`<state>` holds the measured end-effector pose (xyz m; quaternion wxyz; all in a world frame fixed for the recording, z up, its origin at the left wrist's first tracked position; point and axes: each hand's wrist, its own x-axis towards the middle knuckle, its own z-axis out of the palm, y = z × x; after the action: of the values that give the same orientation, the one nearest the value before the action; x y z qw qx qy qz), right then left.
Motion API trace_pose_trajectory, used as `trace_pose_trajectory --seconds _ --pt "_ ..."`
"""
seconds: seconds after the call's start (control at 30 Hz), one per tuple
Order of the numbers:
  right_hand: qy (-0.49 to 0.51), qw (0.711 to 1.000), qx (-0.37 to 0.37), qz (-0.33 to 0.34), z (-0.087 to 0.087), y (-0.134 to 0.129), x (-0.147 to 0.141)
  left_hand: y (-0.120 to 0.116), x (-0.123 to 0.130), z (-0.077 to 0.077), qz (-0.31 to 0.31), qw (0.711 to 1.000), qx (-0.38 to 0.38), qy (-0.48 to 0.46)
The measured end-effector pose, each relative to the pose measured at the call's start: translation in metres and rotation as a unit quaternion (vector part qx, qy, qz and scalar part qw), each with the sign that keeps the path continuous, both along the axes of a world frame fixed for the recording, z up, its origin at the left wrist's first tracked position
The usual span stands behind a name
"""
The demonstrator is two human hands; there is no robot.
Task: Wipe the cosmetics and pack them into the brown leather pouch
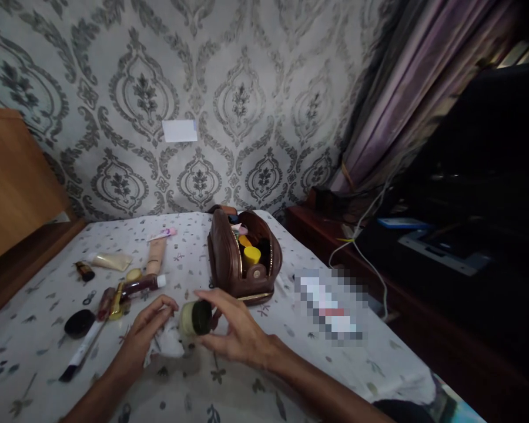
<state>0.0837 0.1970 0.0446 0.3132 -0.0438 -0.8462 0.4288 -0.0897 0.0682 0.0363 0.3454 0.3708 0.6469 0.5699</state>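
Note:
My right hand [233,329] is closed round the dark lid of a small cream jar [188,319], which is tilted on its side above the bed sheet. The jar's pale body points toward my left hand [152,323]. That hand is closed on a crumpled white tissue [168,341], close beside the jar; whether the tissue touches it I cannot tell. Behind the hands stands a brown toiletry bag [224,258], unzipped, with a yellow-capped item [251,255] and other things inside.
Left of my hands lie a makeup brush [83,351], a round black compact [79,323], a dark red bottle [141,284] and several tubes, one beige [156,255]. A blurred-out flat object [330,305] lies right of the bag. A white cable [370,258] hangs by the dark furniture at right.

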Motion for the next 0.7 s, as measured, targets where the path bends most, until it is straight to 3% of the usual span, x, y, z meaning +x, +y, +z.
trace_pose_trajectory --seconds 0.1,0.23,0.33,0.43,0.6,0.7 --pt "0.029 0.993 -0.1 -0.063 0.026 0.013 0.022 0.013 0.014 0.014 -0.099 0.994 -0.016 0.053" --pt "0.098 0.965 -0.157 -0.187 0.064 0.045 0.049 0.047 0.048 0.042 -0.257 0.951 -0.021 0.169" --pt "0.122 0.953 -0.149 -0.234 0.081 0.068 0.061 0.076 0.071 0.053 -0.272 0.937 -0.029 0.218" --pt "0.115 0.958 -0.119 -0.234 0.085 0.085 0.068 0.093 0.081 0.052 -0.256 0.924 -0.036 0.283" --pt "0.093 0.969 -0.071 -0.217 0.078 0.104 0.074 0.093 0.073 0.044 -0.272 0.894 -0.013 0.357" --pt "0.061 0.972 -0.005 -0.226 0.075 0.112 0.075 0.091 0.068 0.039 -0.28 0.876 0.003 0.394"
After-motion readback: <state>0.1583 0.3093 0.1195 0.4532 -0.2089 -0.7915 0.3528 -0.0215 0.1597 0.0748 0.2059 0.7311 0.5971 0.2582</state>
